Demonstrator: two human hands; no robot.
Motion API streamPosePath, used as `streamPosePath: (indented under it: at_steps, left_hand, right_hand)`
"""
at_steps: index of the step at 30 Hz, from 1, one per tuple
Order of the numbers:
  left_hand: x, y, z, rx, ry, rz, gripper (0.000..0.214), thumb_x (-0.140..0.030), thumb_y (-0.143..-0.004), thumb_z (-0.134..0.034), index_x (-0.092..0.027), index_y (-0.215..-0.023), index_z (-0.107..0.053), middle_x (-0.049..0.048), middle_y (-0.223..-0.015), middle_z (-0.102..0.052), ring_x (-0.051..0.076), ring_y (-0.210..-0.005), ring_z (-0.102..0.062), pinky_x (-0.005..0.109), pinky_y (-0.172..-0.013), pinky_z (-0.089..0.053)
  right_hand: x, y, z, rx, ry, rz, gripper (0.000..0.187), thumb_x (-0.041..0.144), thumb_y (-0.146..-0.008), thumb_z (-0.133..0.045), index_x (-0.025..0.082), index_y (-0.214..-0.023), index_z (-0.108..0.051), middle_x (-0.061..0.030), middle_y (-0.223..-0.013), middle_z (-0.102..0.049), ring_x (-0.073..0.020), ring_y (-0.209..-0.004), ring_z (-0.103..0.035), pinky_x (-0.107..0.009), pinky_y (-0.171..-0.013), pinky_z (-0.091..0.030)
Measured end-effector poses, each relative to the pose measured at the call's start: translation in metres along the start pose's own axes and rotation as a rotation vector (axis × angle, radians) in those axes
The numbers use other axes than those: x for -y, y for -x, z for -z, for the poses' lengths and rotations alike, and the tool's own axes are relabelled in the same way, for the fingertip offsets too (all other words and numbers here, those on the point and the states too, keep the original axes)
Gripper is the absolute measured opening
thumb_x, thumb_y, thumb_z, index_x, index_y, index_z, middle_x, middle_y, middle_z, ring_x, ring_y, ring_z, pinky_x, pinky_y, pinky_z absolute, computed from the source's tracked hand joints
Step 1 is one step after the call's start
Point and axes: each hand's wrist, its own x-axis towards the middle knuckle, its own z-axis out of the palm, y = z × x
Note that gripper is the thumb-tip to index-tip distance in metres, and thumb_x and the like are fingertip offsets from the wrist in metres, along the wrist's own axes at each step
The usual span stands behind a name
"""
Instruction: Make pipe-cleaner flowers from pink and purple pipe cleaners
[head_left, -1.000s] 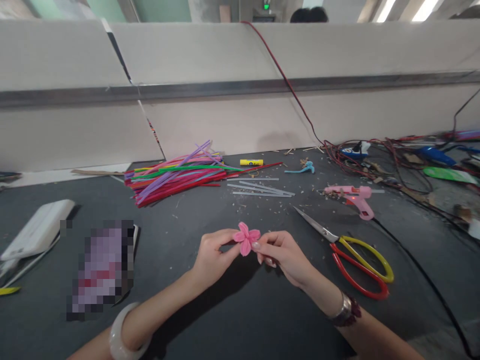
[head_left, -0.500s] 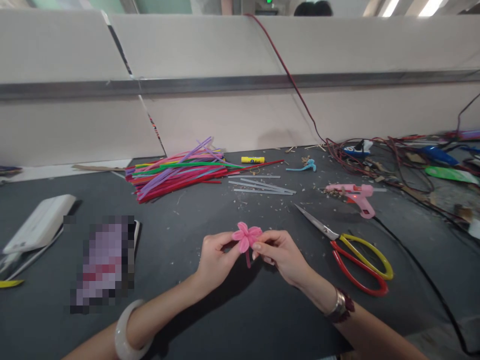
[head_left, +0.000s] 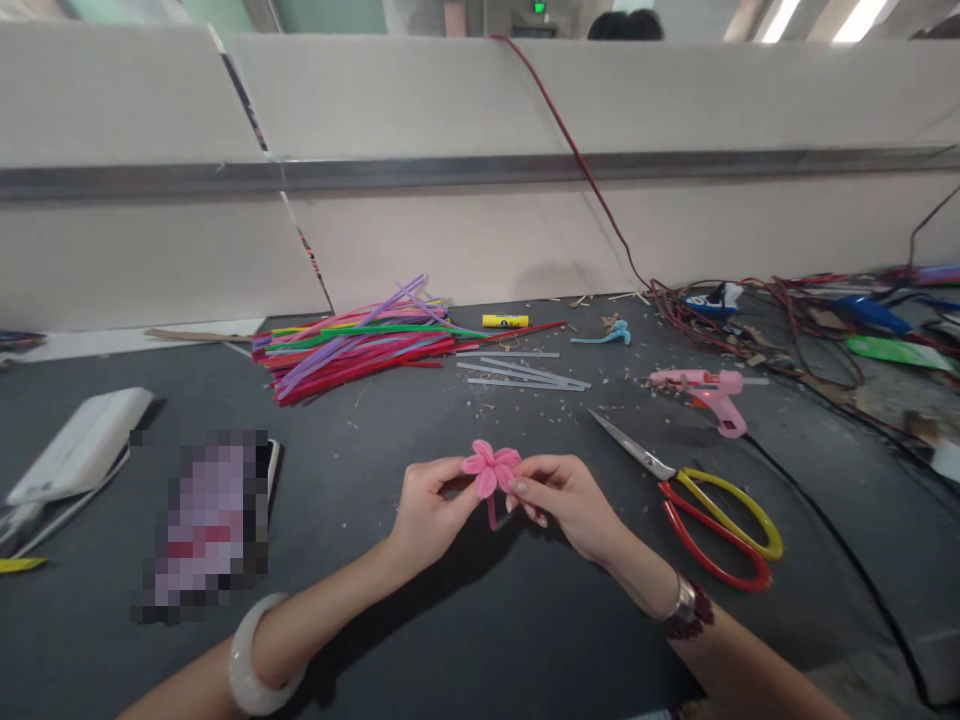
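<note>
A small pink flower is held between the two hands, up over the dark counter, with a thin pink stem hanging below it. The left hand is curled, gripping the flower's left side in a pinch. The right hand is closed in a similar light pinch on the right side, its fingers bent. Neither hand is open. The fingers partly hide exactly where they meet the petals. Just right of the right hand lie scissors with red and yellow handles, and beyond them a pink glue gun. Clear glue sticks and a heap of coloured craft stems lie farther ahead. A pixelated object left of the hands cannot be made out.
</note>
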Motion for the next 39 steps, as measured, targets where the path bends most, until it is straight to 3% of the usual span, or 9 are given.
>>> streamPosePath:
  at_steps: [6, 15, 24, 27, 34, 39]
  left_hand:
    - [0.003, -0.002, 0.002, 0.063, 0.033, -0.028, 0.016, -0.022, -0.075, -0.059, -0.010, -0.067, -0.066, 0.0011, -0.056, -0.060, 0.009, -0.049, -0.050, 0.017, -0.048, -0.040]
    - [0.008, -0.006, 0.006, 0.159, -0.026, -0.215, 0.011, -0.017, -0.076, -0.058, -0.014, -0.070, -0.066, 0.0031, -0.063, -0.067, 0.011, -0.054, -0.056, 0.018, -0.054, -0.042]
    - [0.011, -0.011, 0.006, 0.087, 0.026, -0.027, 0.019, -0.023, -0.074, -0.061, -0.011, -0.060, -0.062, 0.0003, -0.055, -0.056, 0.009, -0.052, -0.046, 0.017, -0.049, -0.037]
    - [0.011, -0.012, 0.007, 0.141, 0.061, -0.028, 0.020, -0.025, -0.075, -0.059, -0.011, -0.061, -0.063, 0.0011, -0.057, -0.058, 0.009, -0.053, -0.047, 0.018, -0.051, -0.038]
    - [0.008, -0.020, 0.016, 0.267, 0.088, -0.048, 0.018, -0.025, -0.076, -0.059, -0.012, -0.066, -0.066, 0.0034, -0.063, -0.062, 0.010, -0.056, -0.050, 0.019, -0.055, -0.040]
    - [0.011, -0.021, 0.013, 0.161, 0.241, 0.030, 0.017, -0.029, -0.072, -0.064, -0.013, -0.069, -0.067, 0.0069, -0.072, -0.065, 0.015, -0.065, -0.057, 0.024, -0.060, -0.045]
  right_hand:
    - [0.001, 0.001, 0.001, 0.012, 0.004, -0.023, 0.017, 0.029, -0.072, -0.065, 0.013, -0.067, -0.060, 0.0024, -0.054, -0.056, -0.0025, -0.040, -0.040, -0.015, -0.038, -0.030]
    - [0.002, 0.003, 0.003, 0.105, -0.071, -0.078, 0.020, 0.030, -0.074, -0.062, 0.014, -0.067, -0.055, 0.0043, -0.053, -0.049, -0.0036, -0.042, -0.041, -0.016, -0.038, -0.032]
    - [0.002, 0.000, 0.004, 0.031, 0.149, 0.041, 0.019, 0.032, -0.074, -0.062, 0.015, -0.080, -0.060, 0.0026, -0.062, -0.053, -0.0042, -0.048, -0.043, -0.016, -0.043, -0.035]
    - [0.003, 0.000, 0.002, 0.014, 0.220, 0.090, 0.016, 0.030, -0.075, -0.062, 0.014, -0.077, -0.060, 0.0024, -0.062, -0.052, -0.0044, -0.050, -0.042, -0.017, -0.045, -0.035]
    - [0.001, 0.001, 0.003, 0.081, 0.236, 0.052, 0.016, 0.031, -0.079, -0.057, 0.015, -0.076, -0.056, 0.0037, -0.060, -0.048, -0.0041, -0.047, -0.040, -0.017, -0.043, -0.035]
    - [-0.002, -0.004, 0.008, 0.043, 0.279, 0.112, 0.014, 0.025, -0.075, -0.061, 0.019, -0.087, -0.059, -0.0003, -0.076, -0.057, -0.0091, -0.066, -0.052, -0.018, -0.053, -0.043]
